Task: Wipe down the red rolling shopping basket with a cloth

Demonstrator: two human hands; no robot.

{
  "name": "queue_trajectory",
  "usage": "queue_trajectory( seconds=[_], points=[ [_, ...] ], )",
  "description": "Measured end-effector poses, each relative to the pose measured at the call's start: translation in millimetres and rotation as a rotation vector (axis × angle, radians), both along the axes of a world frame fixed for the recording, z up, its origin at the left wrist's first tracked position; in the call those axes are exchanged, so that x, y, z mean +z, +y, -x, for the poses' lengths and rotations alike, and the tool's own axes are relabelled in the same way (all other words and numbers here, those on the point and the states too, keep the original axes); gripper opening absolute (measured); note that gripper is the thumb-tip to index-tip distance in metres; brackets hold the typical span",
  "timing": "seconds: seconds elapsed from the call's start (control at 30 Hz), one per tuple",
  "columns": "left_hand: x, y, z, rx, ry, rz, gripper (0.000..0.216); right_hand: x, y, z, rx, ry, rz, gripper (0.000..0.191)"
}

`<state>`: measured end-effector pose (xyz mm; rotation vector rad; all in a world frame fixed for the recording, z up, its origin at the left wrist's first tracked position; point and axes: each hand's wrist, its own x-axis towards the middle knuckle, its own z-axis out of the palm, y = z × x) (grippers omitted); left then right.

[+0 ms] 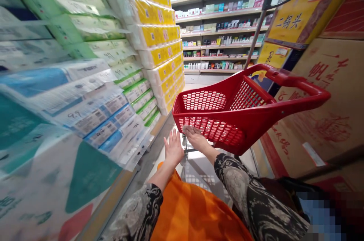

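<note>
Red plastic shopping basket [244, 112], tilted on its wheeled frame in the aisle, empty inside. Looked light and stiff, mesh walls rigid, probably best taken by the thick rim or the long handle [265, 10] rising behind. Right hand [196, 136] laid flat against the near wall, fingers together and stretched, clamped on nothing. Left hand [173, 149] just beside, open, fingers spread, touching nothing. Stacked tissue packs [93, 93] crowded close on the left, yellow packs [162, 49] beyond; cardboard cartons [327, 93] hemmed the right. Far shelves [222, 32] stood across the end.
</note>
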<state>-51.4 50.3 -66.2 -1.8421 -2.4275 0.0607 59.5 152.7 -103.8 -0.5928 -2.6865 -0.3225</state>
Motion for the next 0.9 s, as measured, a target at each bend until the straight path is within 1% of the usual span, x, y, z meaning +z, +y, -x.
queue_trajectory(
  seconds=[0.03, 0.07, 0.1, 0.17, 0.23, 0.27, 0.3, 0.33, 0.37, 0.47, 0.5, 0.53, 0.57, 0.6, 0.67, 0.73, 0.77, 0.8, 0.83, 0.9],
  points=[
    [-0.5, -0.6, 2.8, 0.004, 0.001, 0.011, 0.075, -1.8, -2.2, -0.5, 0.009, -0.011, 0.001, 0.048],
    [-0.6, -0.5, 5.1, 0.01, 0.001, 0.018, 0.075, 1.5, -3.0, 0.0, 0.029, -0.013, -0.007, 0.047],
    [-0.3, 0.0, 6.6, 0.018, 0.001, 0.021, 0.074, 9.4, -2.3, 2.0, 0.062, -0.004, -0.024, 0.046],
    [0.7, 1.3, 7.1, 0.041, 0.003, 0.017, 0.074, 32.8, 3.0, 9.3, 0.117, 0.043, -0.069, 0.046],
    [1.6, 1.4, 4.0, 0.049, 0.006, 0.01, 0.073, 53.5, 10.6, 16.7, 0.12, 0.091, -0.097, 0.047],
    [1.7, 0.5, 1.5, 0.044, 0.005, 0.008, 0.072, 58.6, 13.9, 18.2, 0.107, 0.1, -0.099, 0.047],
    [1.7, -0.9, -1.5, 0.033, 0.002, 0.007, 0.072, 58.9, 15.9, 17.4, 0.092, 0.096, -0.092, 0.047],
    [1.6, -2.8, -4.6, 0.016, -0.003, 0.006, 0.073, 54.5, 16.5, 14.1, 0.08, 0.077, -0.079, 0.047],
    [1.3, -4.8, -7.8, -0.004, -0.009, 0.006, 0.074, 46.1, 15.6, 8.4, 0.066, 0.051, -0.06, 0.046],
    [1.1, -9.9, -16.4, -0.058, -0.026, 0.002, 0.077, 13.1, 6.2, -17.0, -0.02, -0.023, 0.005, 0.048],
    [1.4, -10.6, -18.9, -0.068, -0.03, 0.0, 0.077, 5.5, 2.5, -25.9, -0.041, -0.037, 0.015, 0.048],
    [2.0, -10.5, -21.4, -0.076, -0.034, 0.001, 0.077, 2.2, -0.6, -33.9, -0.041, -0.04, 0.013, 0.048],
    [2.8, -9.8, -23.8, -0.083, -0.037, 0.001, 0.077, 3.6, -2.7, -40.7, -0.019, -0.032, -0.001, 0.047],
    [3.9, -8.4, -26.4, -0.089, -0.04, 0.003, 0.076, 9.5, -3.4, -46.2, 0.019, -0.01, -0.025, 0.045],
    [6.4, -4.6, -32.4, -0.097, -0.04, 0.003, 0.076, 30.5, -0.3, -53.5, 0.074, 0.069, -0.083, 0.044],
    [8.9, -0.7, -39.9, -0.103, -0.029, -0.001, 0.075, 52.0, 7.7, -59.0, 0.053, 0.15, -0.126, 0.045],
    [9.8, 0.7, -44.1, -0.109, -0.02, -0.001, 0.075, 58.5, 12.0, -62.3, 0.029, 0.172, -0.136, 0.046],
    [10.6, 1.5, -48.6, -0.12, -0.013, 0.001, 0.074, 60.6, 15.8, -66.4, 0.005, 0.18, -0.138, 0.047],
    [11.0, 1.8, -53.1, -0.136, -0.006, 0.004, 0.073, 57.7, 18.3, -71.4, -0.014, 0.175, -0.132, 0.048],
    [11.1, 1.0, -61.5, -0.174, 0.006, 0.006, 0.073, 38.9, 18.4, -82.9, -0.046, 0.139, -0.094, 0.048]
  ],
)
